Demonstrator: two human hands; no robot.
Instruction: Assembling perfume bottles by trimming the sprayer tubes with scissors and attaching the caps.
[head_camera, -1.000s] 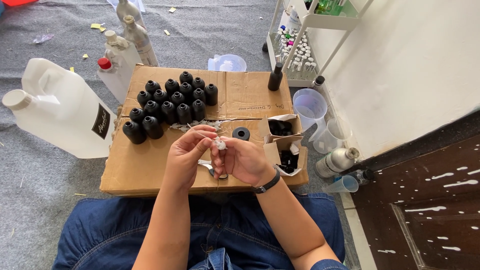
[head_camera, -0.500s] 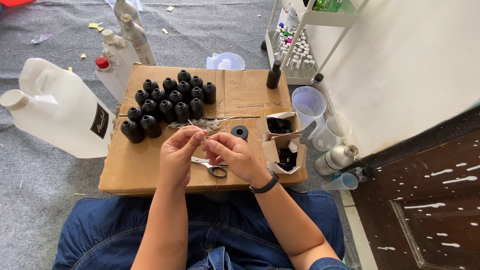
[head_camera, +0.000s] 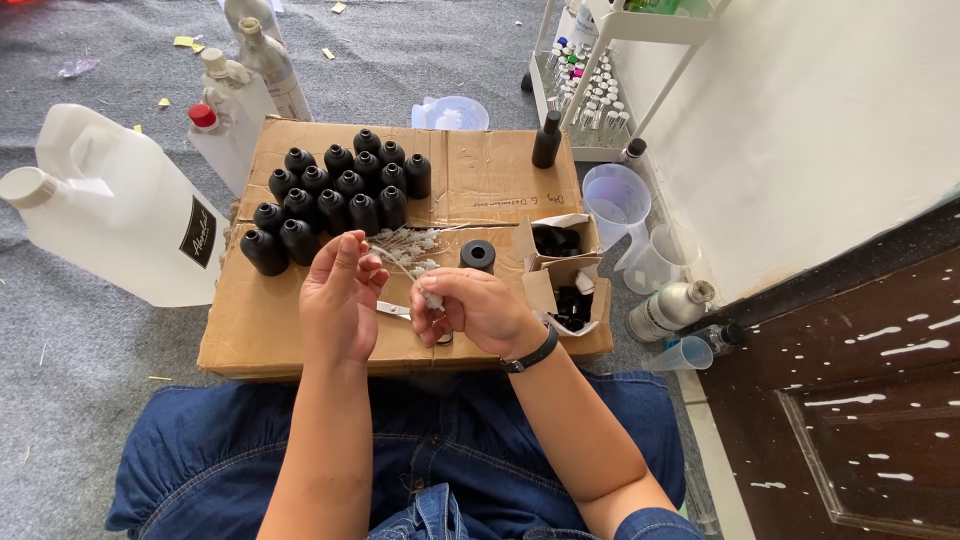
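Seen from above, over a flattened cardboard box (head_camera: 300, 340) used as a work surface on grey carpet. Right hand (head_camera: 480, 310) curled shut, fingertips pinching a small white spray pump with its thin dip tube (head_camera: 428, 296), held just above the cardboard near its front middle. Left hand (head_camera: 338, 300) raised beside it, fingers loosely bent and half open, thumb and forefinger close to the tube's upper end; actual contact with the tube hard to tell. Directly under the hands, scissors (head_camera: 398, 311), mostly hidden. Just beyond the fingertips, a loose pile of more white pumps (head_camera: 405, 243) flat on the cardboard, and a black ring-shaped cap (head_camera: 477, 255) to its right. Farther back on the left, a cluster of small black bottles (head_camera: 335, 195) standing upright and touching. On the right edge, two small open cartons of black caps (head_camera: 560, 270). Off the cardboard to the left, a large white jug (head_camera: 110, 205) on its side.
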